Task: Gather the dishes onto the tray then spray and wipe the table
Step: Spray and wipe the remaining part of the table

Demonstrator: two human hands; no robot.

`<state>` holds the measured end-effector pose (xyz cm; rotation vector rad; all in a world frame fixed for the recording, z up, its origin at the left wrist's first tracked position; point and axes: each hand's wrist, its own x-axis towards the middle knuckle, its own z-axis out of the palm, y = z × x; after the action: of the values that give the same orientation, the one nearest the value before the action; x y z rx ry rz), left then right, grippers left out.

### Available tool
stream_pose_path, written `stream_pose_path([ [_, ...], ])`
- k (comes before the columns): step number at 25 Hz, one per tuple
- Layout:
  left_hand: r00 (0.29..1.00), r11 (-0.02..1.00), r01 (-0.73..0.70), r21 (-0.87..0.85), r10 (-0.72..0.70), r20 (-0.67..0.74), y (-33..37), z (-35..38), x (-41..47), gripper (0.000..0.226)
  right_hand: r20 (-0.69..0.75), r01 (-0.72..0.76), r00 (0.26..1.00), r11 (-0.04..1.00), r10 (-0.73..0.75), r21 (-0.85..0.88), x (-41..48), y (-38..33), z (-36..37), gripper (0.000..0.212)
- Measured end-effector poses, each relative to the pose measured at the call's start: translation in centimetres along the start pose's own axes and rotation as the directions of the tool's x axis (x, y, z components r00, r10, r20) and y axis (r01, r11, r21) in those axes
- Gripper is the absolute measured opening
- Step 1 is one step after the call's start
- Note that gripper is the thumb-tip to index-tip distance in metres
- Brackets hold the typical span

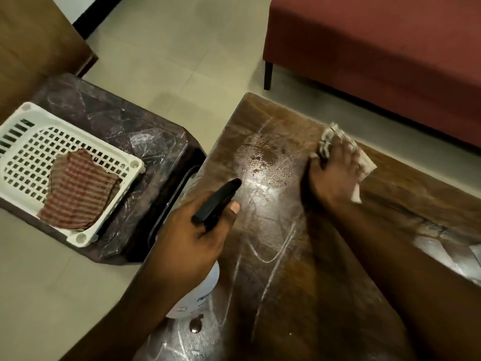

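Note:
My left hand (194, 239) grips a white spray bottle (197, 295) by its black nozzle head, held over the near left edge of the brown wooden table (286, 256). A wet patch of spray droplets (263, 162) glistens on the table's far part. My right hand (331, 175) presses a light wiping cloth (364, 162) flat on the table, just right of the wet patch, with fingers spread over it. White streaks run along the tabletop toward me.
A white perforated plastic tray (31, 152) holding a striped red-and-grey cloth (78, 191) sits on a dark stool (145, 142) left of the table. A red sofa (377, 48) stands beyond the table. Pale tiled floor (182, 61) lies between them.

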<state>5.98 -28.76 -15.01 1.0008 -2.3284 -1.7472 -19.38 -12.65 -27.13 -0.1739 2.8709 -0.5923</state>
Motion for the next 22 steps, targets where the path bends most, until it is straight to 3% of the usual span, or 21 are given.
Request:
stream_pose_path([
  [2,1.000,0.999,-0.001,-0.035,0.000,-0.013,-0.5,-0.5,-0.2,0.016,0.071,0.241,0.968,0.971,-0.239,-0.013,-0.5,-4.5,2.0,0.064],
  [3,1.000,0.998,0.009,-0.062,-0.010,-0.018,-0.6,-0.8,-0.2,0.013,0.159,0.402,0.904,0.916,-0.398,0.007,-2.5,-6.5,3.2,0.062],
  [4,1.000,0.996,0.017,-0.088,-0.019,-0.018,-0.8,-0.9,-0.1,0.012,0.262,0.566,0.791,0.824,-0.553,0.030,-5.3,-7.9,4.1,0.061],
  [6,0.999,0.991,0.040,-0.129,-0.040,0.007,-1.0,-1.3,-0.1,0.014,0.462,0.859,0.412,0.503,-0.786,0.090,-10.7,-8.2,5.3,0.060],
  [7,0.999,0.989,0.046,-0.139,-0.044,0.022,-1.0,-1.5,-0.2,0.015,0.522,0.940,0.205,0.316,-0.828,0.133,-11.7,-7.5,4.8,0.054],
  [8,0.999,0.991,0.037,-0.128,-0.034,0.027,-1.1,-1.7,-0.3,0.016,0.546,0.965,0.072,0.197,-0.835,0.175,-10.8,-7.1,4.0,0.054],
  [9,1.000,0.994,0.022,-0.102,-0.020,0.021,-1.2,-1.9,-0.3,0.014,0.537,0.969,0.064,0.182,-0.841,0.169,-8.4,-7.0,3.5,0.059],
  [10,1.000,0.997,0.015,-0.081,-0.014,0.013,-1.4,-2.2,-0.3,0.009,0.512,0.957,0.194,0.276,-0.836,0.088,-5.3,-7.2,3.2,0.063],
  [11,1.000,0.998,0.012,-0.068,-0.012,0.005,-1.6,-2.5,-0.4,0.006,0.463,0.894,0.405,0.447,-0.788,-0.023,-2.0,-8.1,2.8,0.064],
  [12,1.000,0.998,0.006,-0.061,-0.007,-0.011,-1.7,-2.8,-0.4,0.007,0.378,0.773,0.614,0.623,-0.692,-0.115,1.5,-9.4,2.7,0.064],
  [13,1.000,0.999,-0.002,-0.053,0.000,-0.030,-1.8,-3.1,-0.3,0.007,0.303,0.636,0.759,0.755,-0.576,-0.160,4.3,-10.8,2.5,0.063],
  [14,0.999,0.999,-0.001,-0.042,-0.001,-0.052,-1.8,-3.4,-0.1,0.005,0.251,0.516,0.847,0.839,-0.469,-0.174,5.6,-12.2,2.6,0.062],
  [15,0.997,0.999,0.010,-0.034,-0.013,-0.073,-1.7,-3.6,0.0,0.005,0.233,0.463,0.877,0.869,-0.420,-0.176,5.3,-13.4,3.3,0.061],
  [16,0.995,0.999,0.022,-0.032,-0.025,-0.092,-1.8,-3.8,0.2,0.008,0.264,0.494,0.856,0.855,-0.445,-0.158,4.0,-14.2,3.9,0.060],
  [17,0.995,0.999,0.030,-0.034,-0.033,-0.099,-1.8,-3.9,0.4,0.011,0.337,0.615,0.765,0.779,-0.550,-0.125,1.7,-14.6,4.2,0.060],
  [19,0.995,0.999,0.029,-0.037,-0.032,-0.094,-1.6,-3.9,0.9,0.013,0.523,0.891,0.387,0.454,-0.760,0.002,-3.0,-13.1,3.7,0.060],
  [20,0.996,0.999,0.020,-0.037,-0.024,-0.090,-1.3,-4.0,1.1,0.012,0.581,0.947,0.232,0.316,-0.780,0.046,-3.3,-12.3,3.4,0.060],
  [21,0.997,0.999,0.016,-0.034,-0.019,-0.081,-1.1,-4.0,1.2,0.012,0.575,0.962,0.187,0.267,-0.797,0.058,-1.9,-12.1,3.2,0.060],
  [22,0.997,0.999,0.014,-0.032,-0.016,-0.069,-0.8,-4.0,1.3,0.012,0.548,0.941,0.276,0.339,-0.789,0.015,0.4,-12.5,3.0,0.060],
])
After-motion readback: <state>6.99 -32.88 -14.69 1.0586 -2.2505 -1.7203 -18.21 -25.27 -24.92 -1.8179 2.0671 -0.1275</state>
